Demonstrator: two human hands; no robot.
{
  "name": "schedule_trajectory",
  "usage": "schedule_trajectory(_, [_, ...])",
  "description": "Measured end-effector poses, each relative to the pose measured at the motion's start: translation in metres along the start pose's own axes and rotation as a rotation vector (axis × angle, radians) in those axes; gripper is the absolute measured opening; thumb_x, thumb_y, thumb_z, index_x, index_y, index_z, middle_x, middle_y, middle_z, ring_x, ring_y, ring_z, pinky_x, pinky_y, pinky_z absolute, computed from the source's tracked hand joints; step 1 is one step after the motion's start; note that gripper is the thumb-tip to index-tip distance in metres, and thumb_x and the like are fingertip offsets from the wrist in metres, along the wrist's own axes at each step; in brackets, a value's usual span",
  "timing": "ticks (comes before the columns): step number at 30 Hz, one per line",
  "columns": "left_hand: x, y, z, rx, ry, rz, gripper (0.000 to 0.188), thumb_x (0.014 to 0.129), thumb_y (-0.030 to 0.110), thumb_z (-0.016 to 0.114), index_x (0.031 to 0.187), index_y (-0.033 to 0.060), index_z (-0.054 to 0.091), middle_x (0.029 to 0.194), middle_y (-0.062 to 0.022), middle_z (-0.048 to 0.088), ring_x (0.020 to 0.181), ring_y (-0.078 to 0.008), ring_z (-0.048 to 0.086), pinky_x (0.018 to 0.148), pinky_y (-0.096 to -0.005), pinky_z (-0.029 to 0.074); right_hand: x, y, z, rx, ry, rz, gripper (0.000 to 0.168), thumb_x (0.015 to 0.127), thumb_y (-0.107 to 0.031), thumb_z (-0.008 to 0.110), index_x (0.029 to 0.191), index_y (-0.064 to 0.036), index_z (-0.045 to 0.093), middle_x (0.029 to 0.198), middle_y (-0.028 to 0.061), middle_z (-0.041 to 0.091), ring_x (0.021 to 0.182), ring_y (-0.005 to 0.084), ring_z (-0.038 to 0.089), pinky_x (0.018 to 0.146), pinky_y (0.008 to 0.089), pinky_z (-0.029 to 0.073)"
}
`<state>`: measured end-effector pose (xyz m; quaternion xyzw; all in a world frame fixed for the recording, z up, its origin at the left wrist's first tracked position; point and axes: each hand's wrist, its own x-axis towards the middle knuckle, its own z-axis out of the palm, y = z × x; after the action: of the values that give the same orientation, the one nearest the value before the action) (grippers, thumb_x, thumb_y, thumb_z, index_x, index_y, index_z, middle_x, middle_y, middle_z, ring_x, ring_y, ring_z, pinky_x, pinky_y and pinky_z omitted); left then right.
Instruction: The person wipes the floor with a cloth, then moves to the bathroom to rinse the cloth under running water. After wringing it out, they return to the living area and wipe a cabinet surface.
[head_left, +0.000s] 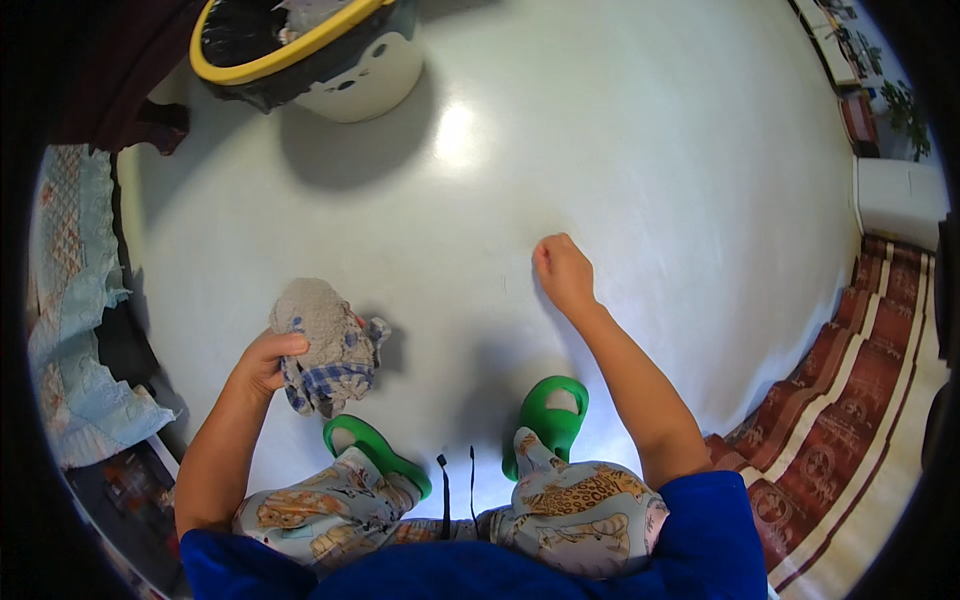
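Observation:
My left hand (268, 358) grips a crumpled grey terry cloth (319, 319), its thumb lying over the near side. Blue-and-white checked fabric (337, 379) hangs along the cloth's lower part, and a small bit of red shows at its right side. The bunched cloth hides most of the left fingers. Further right, my right hand (564, 271) is curled into a fist over the pale, glossy floor (480, 300). Nothing is visible in that fist, and I cannot tell whether it touches the floor.
A yellow-rimmed bin (360, 82) with a black liner stands at the upper left, beside a dark wooden furniture leg (161, 124). Light-blue lacy fabric (90, 315) hangs at the left. Brown striped fabric (840, 405) runs down the right. Green slippers (551, 416) are on my feet.

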<state>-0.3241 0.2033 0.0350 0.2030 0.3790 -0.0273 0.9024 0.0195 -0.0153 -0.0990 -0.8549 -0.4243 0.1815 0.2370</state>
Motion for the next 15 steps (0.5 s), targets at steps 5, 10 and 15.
schedule_trajectory(5, [-0.001, -0.003, -0.010, -0.036, -0.006, 0.015, 0.066, 0.069, 0.012, 0.070, 0.128, -0.0033, 0.044, 0.124, -0.0191, 0.054, 0.114, -0.0312, 0.054, 0.099, -0.0427, 0.041, 0.036, -0.068, -0.064, 0.913, -0.206, 0.114, 0.005, 0.087, -0.009, 0.057, 0.084, -0.005, 0.057, 0.076, -0.0014, 0.054, 0.069, 0.0062, 0.048, 0.063, 0.0219, 0.041])
schedule_trajectory(10, [0.002, -0.001, 0.000, -0.030, -0.080, 0.041, 0.065, 0.071, 0.013, 0.071, 0.128, -0.0039, 0.043, 0.124, -0.0200, 0.054, 0.113, -0.0314, 0.055, 0.097, -0.0428, 0.044, 0.119, -0.247, -0.174, 0.930, 0.028, -0.497, 0.010, 0.084, -0.010, 0.063, 0.087, -0.001, 0.060, 0.079, -0.0010, 0.058, 0.072, 0.0048, 0.052, 0.066, 0.0196, 0.044])
schedule_trajectory(15, [0.003, 0.006, 0.018, -0.050, -0.167, 0.073, 0.065, 0.072, 0.015, 0.070, 0.128, -0.0045, 0.043, 0.123, -0.0212, 0.053, 0.112, -0.0325, 0.055, 0.096, -0.0443, 0.045, 0.218, -0.290, -0.163, 0.125, 0.261, -0.586, 0.023, 0.078, -0.022, 0.061, 0.092, -0.004, 0.067, 0.086, 0.0206, 0.064, 0.087, 0.0334, 0.061, 0.080, 0.0391, 0.047])
